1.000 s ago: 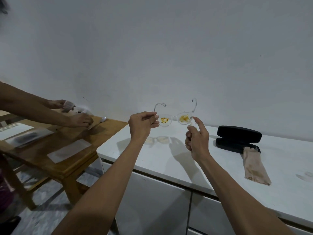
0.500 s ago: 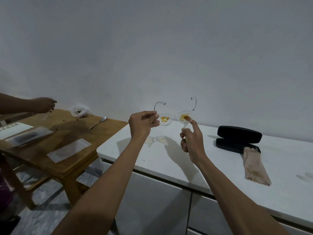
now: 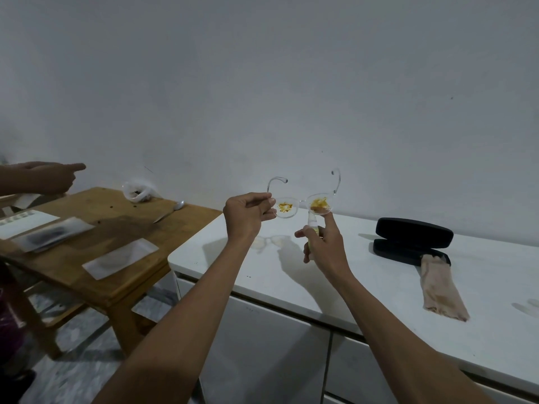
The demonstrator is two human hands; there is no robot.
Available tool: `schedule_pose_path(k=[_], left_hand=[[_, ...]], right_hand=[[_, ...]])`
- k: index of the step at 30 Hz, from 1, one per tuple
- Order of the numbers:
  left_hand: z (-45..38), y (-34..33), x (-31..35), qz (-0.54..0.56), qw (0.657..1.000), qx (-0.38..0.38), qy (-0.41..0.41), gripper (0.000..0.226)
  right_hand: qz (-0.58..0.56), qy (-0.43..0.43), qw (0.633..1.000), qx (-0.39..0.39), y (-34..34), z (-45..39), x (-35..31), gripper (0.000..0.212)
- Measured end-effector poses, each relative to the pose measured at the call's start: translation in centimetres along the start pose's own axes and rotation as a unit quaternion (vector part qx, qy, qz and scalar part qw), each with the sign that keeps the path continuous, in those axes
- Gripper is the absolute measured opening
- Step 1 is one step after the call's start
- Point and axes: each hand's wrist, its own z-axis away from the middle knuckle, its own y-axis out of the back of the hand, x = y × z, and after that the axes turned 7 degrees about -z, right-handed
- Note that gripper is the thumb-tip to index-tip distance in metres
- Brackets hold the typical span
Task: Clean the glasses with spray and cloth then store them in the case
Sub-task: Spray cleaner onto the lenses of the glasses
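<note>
Now your left hand (image 3: 250,215) holds the glasses (image 3: 303,204) up in the air above the white counter (image 3: 364,275), with the fingers pinched closed on the left end of the clear frame. Both lenses carry yellow-orange smears, and the two temple arms stand up and curve toward the wall. Your right hand (image 3: 323,246) is wrapped around a small spray bottle (image 3: 312,228), just below the right lens; its clear nozzle points up at that lens, and your index finger is stretched up beside it, the tip touching or almost touching the lower edge of the lens. On the counter, well apart to the right, the black case (image 3: 414,232) lies open, and a beige cloth (image 3: 440,287) lies with one end on the case and the rest on the counter in front of it. To the left stands a wooden table (image 3: 116,228) with a spoon (image 3: 170,210) and some papers on it, and the hand of another person (image 3: 55,174) points above it.
</note>
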Motion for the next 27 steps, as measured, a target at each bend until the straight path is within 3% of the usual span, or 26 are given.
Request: schedule_pose_path(k=[8,27], left_hand=[[0.2,-0.3,0.0,-0.001,1.000,-0.004,-0.003,0.017],[0.5,-0.6,0.4,-0.007,1.000,-0.001,-0.004,0.022]], right_hand=[[0.028,0.015,0.999,0.016,-1.1,-0.7,1.1,0.050],[-0.145,-0.026,0.988,0.038,-2.4,-0.5,-0.2,0.048]])
